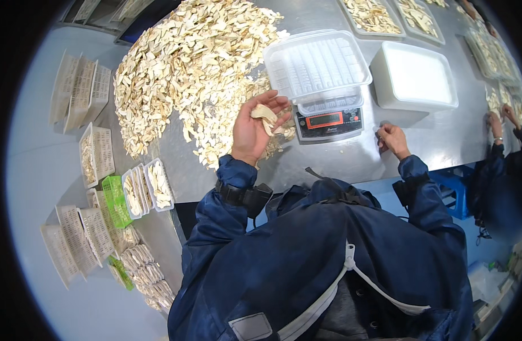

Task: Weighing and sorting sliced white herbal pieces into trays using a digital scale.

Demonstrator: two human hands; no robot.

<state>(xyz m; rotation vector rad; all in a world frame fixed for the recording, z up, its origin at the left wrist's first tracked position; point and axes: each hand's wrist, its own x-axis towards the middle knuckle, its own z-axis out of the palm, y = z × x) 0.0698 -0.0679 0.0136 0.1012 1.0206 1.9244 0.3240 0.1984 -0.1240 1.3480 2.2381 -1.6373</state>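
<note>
My left hand (pixel 250 129) is turned palm up beside the scale, fingers curled around a few pale mushroom slices (pixel 264 116). To its left spreads a big heap of the same dried slices (pixel 198 68), light cream with tan edges. A clear plastic tray (pixel 317 65) with a ribbed bottom rests on the digital scale (pixel 329 126), and its orange-lit display faces me. My right hand (pixel 392 140) is at the metal table right of the scale, with the fingers closed together. Whatever those fingers may hold is hidden.
A block of stacked white trays (pixel 417 77) stands right of the scale. Filled trays (pixel 371 16) lie at the back. Small filled packs (pixel 161 184) and a green basket (pixel 116 202) sit at the left, near white baskets (pixel 82 91). Another person's hands (pixel 495 124) work at far right.
</note>
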